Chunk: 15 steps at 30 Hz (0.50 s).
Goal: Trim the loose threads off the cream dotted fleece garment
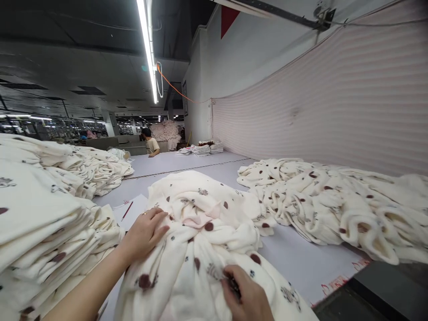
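Fleece, cream with brown dots and small grey prints, heaped as a rumpled garment pile (pixel 207 240) on the near part of the pale worktop (pixel 301 263), directly in front. Right hand (pixel 247 294) lowest in view, fingers curled and pinched shut on a fold of the garment pile near its front edge. Left hand (pixel 145 232) a little farther in, laid palm-down on the left flank of the same pile, fingers spread loosely and pressing rather than gripping; ring on one finger. Likely soft, light and limp, prone to sagging and dragging neighbouring layers along; probably best taken at a hem or seam edge, not mid-panel. At the left, just beside the forearm, a tall folded stack (pixel 40 223) of the same cloth. Beyond the left hand, a sheet of paper (pixel 132 211) with a red pen (pixel 127 211) lying on it. To the right, well apart from the hands, a long loose heap (pixel 334 200) against the striped wall covering (pixel 334 102). Farther back left, another mound (pixel 96 171). Far end: small folded bundles (pixel 202 149), a seated person (pixel 151 143), ceiling strip light (pixel 147 49).
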{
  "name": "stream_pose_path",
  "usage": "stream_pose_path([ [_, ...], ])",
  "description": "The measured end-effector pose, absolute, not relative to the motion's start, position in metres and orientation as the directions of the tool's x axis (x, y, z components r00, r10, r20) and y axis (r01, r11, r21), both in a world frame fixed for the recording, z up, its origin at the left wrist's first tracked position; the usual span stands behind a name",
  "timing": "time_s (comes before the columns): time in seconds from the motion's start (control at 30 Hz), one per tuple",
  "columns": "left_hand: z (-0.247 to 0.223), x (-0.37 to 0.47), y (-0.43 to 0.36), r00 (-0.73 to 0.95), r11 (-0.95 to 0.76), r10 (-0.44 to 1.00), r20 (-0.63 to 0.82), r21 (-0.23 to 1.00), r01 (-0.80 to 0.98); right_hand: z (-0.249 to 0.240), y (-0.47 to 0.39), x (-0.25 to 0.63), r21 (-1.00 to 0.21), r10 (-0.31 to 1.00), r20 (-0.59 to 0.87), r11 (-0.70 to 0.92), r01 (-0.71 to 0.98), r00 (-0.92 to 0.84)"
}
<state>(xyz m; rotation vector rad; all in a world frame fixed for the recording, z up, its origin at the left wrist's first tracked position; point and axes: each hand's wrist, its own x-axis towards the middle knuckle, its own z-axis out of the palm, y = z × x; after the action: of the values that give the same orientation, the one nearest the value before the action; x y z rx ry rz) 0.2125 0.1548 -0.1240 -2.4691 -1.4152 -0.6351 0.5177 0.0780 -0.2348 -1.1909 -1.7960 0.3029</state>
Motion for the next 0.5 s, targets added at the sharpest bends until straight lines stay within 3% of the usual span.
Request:
stream_pose_path([
  [0.13,-0.134,0.190,0.125,0.653,-0.555,0.595,0.469,-0.347,0.756,-0.237,0.113,0.554,-0.538,0.804,0.592,0.445,0.715,-0.054],
  [0.2,-0.143,0.181,0.121,0.683,-0.505,0.581,0.444,-0.462,0.729,-0.229,0.123,0.564,-0.531,0.810,0.584,0.424,0.734,-0.045],
  [0.3,-0.153,0.182,0.116,0.591,-0.394,0.587,0.554,-0.442,0.806,-0.216,0.118,0.565,-0.529,0.817,0.576,0.390,0.754,-0.019],
  [0.37,-0.157,0.194,0.104,0.567,-0.404,0.490,0.662,-0.403,0.821,-0.207,0.105,0.558,-0.540,0.825,0.565,0.349,0.766,0.022],
  [0.43,-0.160,0.215,0.087,0.584,-0.526,0.340,0.737,-0.365,0.768,-0.198,0.087,0.549,-0.602,0.851,0.520,0.305,0.738,0.072],
  [0.5,-0.167,0.241,0.071,0.666,-0.678,0.162,0.728,-0.409,0.611,-0.191,0.068,0.537,-0.706,0.884,0.455,0.283,0.649,0.110],
])
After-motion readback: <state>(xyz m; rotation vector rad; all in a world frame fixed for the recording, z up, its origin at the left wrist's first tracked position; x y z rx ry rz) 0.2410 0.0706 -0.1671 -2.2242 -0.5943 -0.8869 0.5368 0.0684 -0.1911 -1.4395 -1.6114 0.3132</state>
